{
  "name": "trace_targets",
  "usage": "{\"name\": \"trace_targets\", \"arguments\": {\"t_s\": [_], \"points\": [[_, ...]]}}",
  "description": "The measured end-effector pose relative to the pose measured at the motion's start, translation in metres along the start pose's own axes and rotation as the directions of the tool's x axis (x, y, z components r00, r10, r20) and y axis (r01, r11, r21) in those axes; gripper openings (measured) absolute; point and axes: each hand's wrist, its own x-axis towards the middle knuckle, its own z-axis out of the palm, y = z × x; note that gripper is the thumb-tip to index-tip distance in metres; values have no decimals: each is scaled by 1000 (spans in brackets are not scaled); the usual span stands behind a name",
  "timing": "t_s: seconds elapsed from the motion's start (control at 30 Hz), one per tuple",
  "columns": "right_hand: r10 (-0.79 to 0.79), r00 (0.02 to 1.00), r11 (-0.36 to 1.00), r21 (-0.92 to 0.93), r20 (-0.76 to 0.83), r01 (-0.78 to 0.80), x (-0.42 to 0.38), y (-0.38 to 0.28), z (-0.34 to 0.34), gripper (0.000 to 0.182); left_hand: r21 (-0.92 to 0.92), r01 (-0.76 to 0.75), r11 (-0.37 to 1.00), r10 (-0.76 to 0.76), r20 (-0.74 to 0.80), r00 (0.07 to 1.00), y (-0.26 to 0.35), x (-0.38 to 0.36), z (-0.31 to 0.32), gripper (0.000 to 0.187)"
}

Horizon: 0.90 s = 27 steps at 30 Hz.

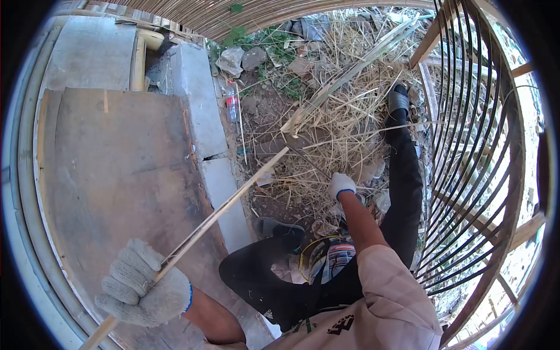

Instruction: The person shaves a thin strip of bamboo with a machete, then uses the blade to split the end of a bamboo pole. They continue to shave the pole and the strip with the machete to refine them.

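My left hand (143, 286), in a white knitted glove, is closed around a long split bamboo strip (224, 206). The strip slants up and away to the right, its far tip over the ground near a brown block (269, 146). My right hand (341, 185), gloved too, is closed low over the straw, in front of my bent legs. From it a thin dark blade, apparently a long knife (310, 161), points toward the strip's tip; its handle is hidden in my fist. Just beyond lies a bundle of split bamboo (344, 79).
Bamboo shavings (356, 134) litter the ground. A brown board (119, 169) lies left, beside concrete blocks (201, 105). A plastic bottle (232, 108) and stones (231, 60) are near. A slatted wooden frame (466, 146) stands right. A patterned container (340, 256) sits between my legs.
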Motion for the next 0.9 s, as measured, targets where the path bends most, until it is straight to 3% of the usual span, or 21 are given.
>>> {"name": "trace_targets", "arguments": {"t_s": [0.07,0.13,0.2,0.27,0.3,0.33,0.4,0.57,0.63,0.67,0.7,0.73,0.77,0.8,0.83,0.87,0.9], "points": [[-56,988,998,31,147,52,-1,-4,-21,34,23,-50,998,51,-7,999,1,-2,-6,49],[-98,993,995,-24,71,99,24,3,-37,33,5,-66,998,66,-65,996,-3,-4,-2,49],[-159,975,985,-35,153,167,29,0,-36,35,9,-39,999,40,-89,995,2,-3,-2,50],[-160,975,985,-44,153,169,12,-4,-41,41,163,-42,986,61,-114,992,3,-14,0,51],[-137,986,987,-74,96,144,0,-2,-40,45,290,-146,946,194,-145,970,-1,-24,-5,53],[-117,993,988,-102,32,119,-12,1,-40,49,280,-170,945,218,-153,964,1,-30,-8,53],[-85,996,993,-84,25,87,-44,12,-36,52,233,-48,971,115,-283,952,14,-43,-17,54],[-114,993,980,164,-3,113,-123,46,3,46,156,2,988,55,-363,930,56,-118,-74,53],[-125,992,962,241,-20,126,-155,38,6,45,487,248,838,135,-624,769,74,-156,-74,57],[-109,994,886,454,2,96,-161,37,17,39,451,366,814,46,-679,733,89,-182,-82,57],[-101,994,765,642,32,57,-166,33,24,34,329,451,830,-36,-775,630,98,-207,-89,57],[-109,994,778,625,25,70,-180,22,19,34,195,516,834,-117,-851,511,108,-225,-91,57],[-157,988,655,749,11,96,-192,9,13,28,183,506,843,-109,-863,494,119,-243,-91,57],[-201,980,514,851,-9,113,-204,-6,5,22,-88,436,896,-254,-906,338,133,-255,-82,57],[-207,978,535,836,-9,121,-207,-17,3,22,-346,313,884,-416,-888,194,145,-271,-77,57],[-239,971,483,865,-17,135,-210,-27,1,20,-355,297,887,-416,-893,175,151,-300,-85,57],[-273,962,428,891,-31,150,-210,-39,-4,18,-415,176,893,-448,-858,250,152,-334,-100,58]]}}
